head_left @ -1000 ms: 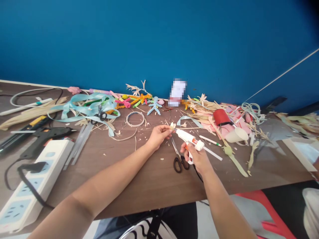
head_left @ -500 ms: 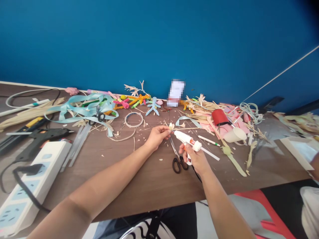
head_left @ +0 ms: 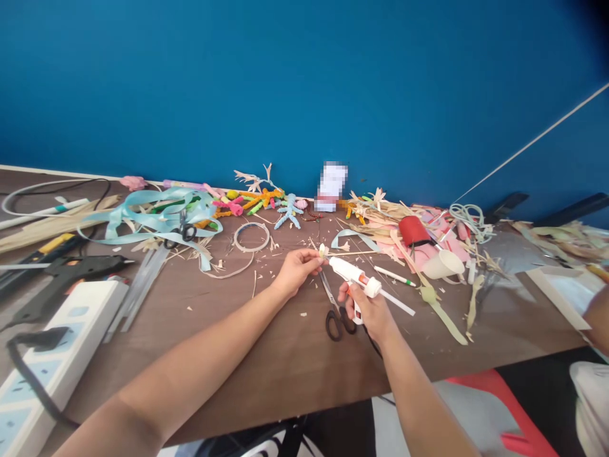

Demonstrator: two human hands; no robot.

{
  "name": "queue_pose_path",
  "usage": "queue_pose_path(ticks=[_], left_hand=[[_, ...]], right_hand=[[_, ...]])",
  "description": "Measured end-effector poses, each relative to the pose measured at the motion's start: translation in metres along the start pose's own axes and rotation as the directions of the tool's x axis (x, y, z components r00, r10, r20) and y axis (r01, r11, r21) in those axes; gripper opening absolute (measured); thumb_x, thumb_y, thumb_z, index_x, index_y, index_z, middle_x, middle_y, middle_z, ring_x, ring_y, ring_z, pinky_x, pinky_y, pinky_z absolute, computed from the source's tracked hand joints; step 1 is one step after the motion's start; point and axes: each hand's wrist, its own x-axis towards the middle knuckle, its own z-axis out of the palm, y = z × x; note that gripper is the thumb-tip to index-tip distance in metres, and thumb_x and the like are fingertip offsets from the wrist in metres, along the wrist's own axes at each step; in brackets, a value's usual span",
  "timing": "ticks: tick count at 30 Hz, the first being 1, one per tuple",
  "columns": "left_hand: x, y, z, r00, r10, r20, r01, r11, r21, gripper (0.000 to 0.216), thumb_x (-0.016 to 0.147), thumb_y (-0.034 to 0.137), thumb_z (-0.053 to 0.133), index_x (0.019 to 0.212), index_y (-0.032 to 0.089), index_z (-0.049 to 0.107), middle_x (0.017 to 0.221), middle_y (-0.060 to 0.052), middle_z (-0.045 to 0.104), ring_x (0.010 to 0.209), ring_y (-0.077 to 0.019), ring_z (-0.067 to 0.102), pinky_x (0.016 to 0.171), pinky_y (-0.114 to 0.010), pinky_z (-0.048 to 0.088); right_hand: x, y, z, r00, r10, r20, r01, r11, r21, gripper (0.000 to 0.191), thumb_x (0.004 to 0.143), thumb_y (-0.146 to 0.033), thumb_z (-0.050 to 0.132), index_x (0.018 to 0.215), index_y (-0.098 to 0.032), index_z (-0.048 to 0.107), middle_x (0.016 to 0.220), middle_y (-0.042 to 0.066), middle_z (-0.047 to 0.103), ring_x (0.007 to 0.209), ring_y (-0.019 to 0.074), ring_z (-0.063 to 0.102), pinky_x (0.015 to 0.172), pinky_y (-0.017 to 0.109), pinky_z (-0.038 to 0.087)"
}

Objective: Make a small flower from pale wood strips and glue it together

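My left hand (head_left: 301,269) pinches a small cream-coloured piece (head_left: 323,250), petal-like in shape, between thumb and fingertips. Wrapped around the handle of a white hot glue gun (head_left: 349,271) is my right hand (head_left: 368,308). The gun's nozzle points left and lies close to the cream piece; whether they touch I cannot tell. A clear-white glue stick (head_left: 398,302) sticks out of the gun's back end. Beneath the hands, scissors (head_left: 333,311) with black handles lie on the brown table (head_left: 266,355), partly behind the gun and right hand.
At left stand a white power strip (head_left: 95,317) and a dark glue gun (head_left: 61,282). Light blue ribbon (head_left: 124,216) and a wire ring (head_left: 251,237) lie behind. A red cup (head_left: 413,231) and dried husk strips (head_left: 442,311) are at right, near another person's arm (head_left: 598,311).
The whole view has shifted slightly, so the table things sit a little further left and lower. Both hands keep their holds, with the nozzle still beside the cream piece.
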Motion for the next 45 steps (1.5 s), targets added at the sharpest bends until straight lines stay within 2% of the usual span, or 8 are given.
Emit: queue_pose_path(ticks=[8,13,22,32,45], left_hand=[[-0.0014,0.0029,0.0012,1.0,-0.006,0.009,0.006,1.0,0.003,0.02,0.061,0.027,0.067,0.073,0.011,0.063,0.07,-0.005,0.066,0.053,-0.0071,0.052,0.051,-0.019,0.041],[-0.0013,0.0027,0.0015,1.0,-0.019,-0.01,0.019,0.999,-0.027,0.02,0.058,0.026,0.069,0.071,0.011,0.062,0.065,-0.004,0.065,0.052,-0.0072,0.052,0.051,-0.018,0.041],[-0.0007,0.0039,0.0018,1.0,-0.022,-0.015,0.022,0.999,-0.024,0.02,0.058,0.026,0.069,0.071,0.011,0.062,0.065,-0.003,0.064,0.052,-0.0073,0.052,0.05,-0.018,0.041],[-0.0004,0.0036,0.0022,0.999,-0.03,-0.026,0.03,0.999,-0.026,0.023,0.056,0.029,0.07,0.069,0.011,0.062,0.064,-0.004,0.065,0.051,-0.0076,0.052,0.05,-0.019,0.04],[-0.0011,0.0052,0.0016,0.999,-0.034,-0.009,0.033,0.999,-0.016,0.024,0.057,0.029,0.069,0.07,0.011,0.062,0.066,-0.004,0.065,0.05,-0.0075,0.051,0.051,-0.021,0.04]], right_hand=[[-0.0001,-0.0039,-0.0021,1.0,-0.013,-0.02,0.012,1.0,-0.008,0.027,0.079,-0.044,0.045,0.078,-0.017,0.052,0.068,-0.002,0.053,0.039,0.0042,0.041,0.037,0.019,0.029],[0.0002,-0.005,-0.0022,0.999,0.044,0.0,-0.044,0.999,-0.016,0.029,0.078,-0.045,0.046,0.075,-0.017,0.052,0.066,-0.002,0.054,0.038,0.0044,0.041,0.036,0.018,0.028],[-0.0019,-0.0064,-0.0037,0.998,0.056,0.0,-0.056,0.998,-0.034,0.03,0.078,-0.046,0.046,0.076,-0.017,0.051,0.067,-0.001,0.054,0.039,0.0048,0.041,0.036,0.018,0.029],[-0.0011,-0.0047,-0.0041,1.0,0.019,-0.012,-0.02,0.996,-0.083,0.032,0.078,-0.047,0.045,0.075,-0.016,0.052,0.066,-0.001,0.054,0.038,0.0049,0.04,0.037,0.019,0.03],[-0.0028,-0.0025,-0.0013,0.999,0.043,-0.024,-0.044,0.998,-0.037,0.033,0.078,-0.049,0.044,0.075,-0.017,0.051,0.067,0.0,0.053,0.039,0.0058,0.04,0.037,0.02,0.029]])
